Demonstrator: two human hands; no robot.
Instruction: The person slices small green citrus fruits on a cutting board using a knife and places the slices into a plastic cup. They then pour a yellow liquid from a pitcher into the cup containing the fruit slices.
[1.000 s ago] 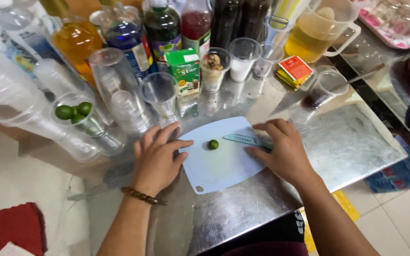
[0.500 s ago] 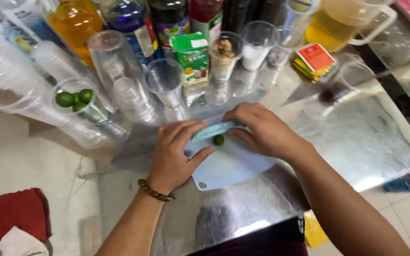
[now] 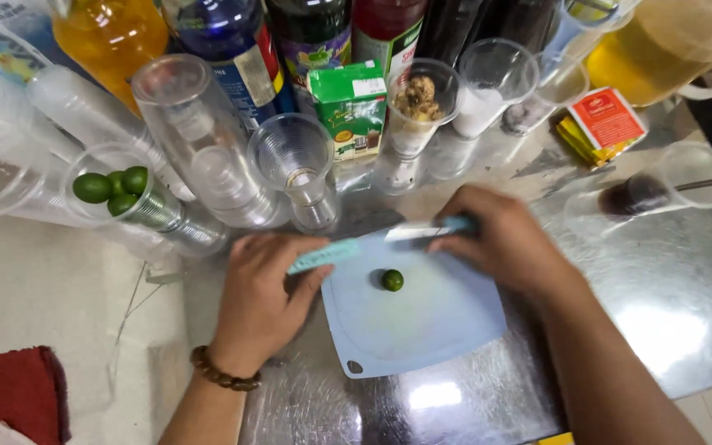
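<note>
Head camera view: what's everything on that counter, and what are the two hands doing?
cutting board: one, pale blue, on the metal counter
small lime: one, green, on the board
knife: one, bare blade, teal handle, in the right hand
knife sheath: one, teal, in the left hand
limes in a cup: three, green, far left
plastic cups: many, clear, stacked at left and centre
syrup bottles: several, orange, blue, dark, along the back
carton: one, green, back centre
packet: one, red and yellow, back right
pitcher: one, yellow liquid, back right
cloth: one, red, lower left
left hand: bead bracelet, fingers around the sheath
right hand: gripping the knife
</note>
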